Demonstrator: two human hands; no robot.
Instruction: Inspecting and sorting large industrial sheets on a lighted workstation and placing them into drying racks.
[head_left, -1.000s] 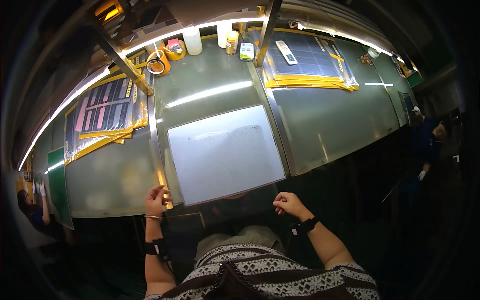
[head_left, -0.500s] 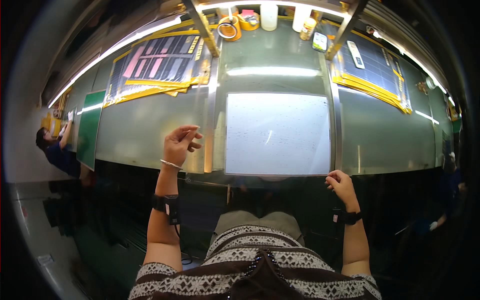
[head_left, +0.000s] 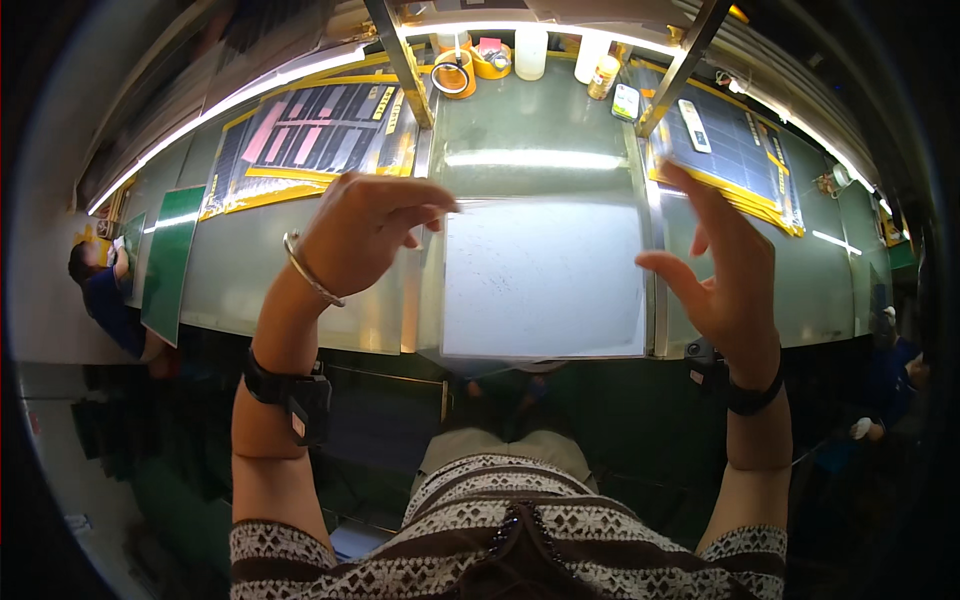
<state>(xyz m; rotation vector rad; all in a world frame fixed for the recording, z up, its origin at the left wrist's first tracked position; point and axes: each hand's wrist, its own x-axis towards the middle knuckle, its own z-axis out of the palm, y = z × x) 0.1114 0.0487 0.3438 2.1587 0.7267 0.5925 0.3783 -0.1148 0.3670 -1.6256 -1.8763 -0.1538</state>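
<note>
A white rectangular panel (head_left: 545,290) with small dark specks lies flat at the front of the greenish bench. My left hand (head_left: 375,225), wearing a bangle, is raised over the bench by the panel's far left corner. Its fingers point right, slightly bent and apart, and I see nothing held in them. On the other side, my right hand (head_left: 725,265) hovers beside the panel's right edge. Thumb and fingers are spread wide, with nothing between them. A faint see-through edge shows along the panel's front side; what it belongs to I cannot make out.
Yellow-edged sheets (head_left: 320,135) lie stacked at the left, more dark yellow-edged sheets (head_left: 735,150) at the right. Tape rolls (head_left: 453,75) and bottles (head_left: 530,52) stand at the back between metal posts (head_left: 400,65). A green board (head_left: 172,265) and a co-worker (head_left: 100,290) are far left.
Both hands have risen and moved forward over the bench, the left from a pinch-like pose to looser fingers. The right has left the panel's near right corner and spread open.
</note>
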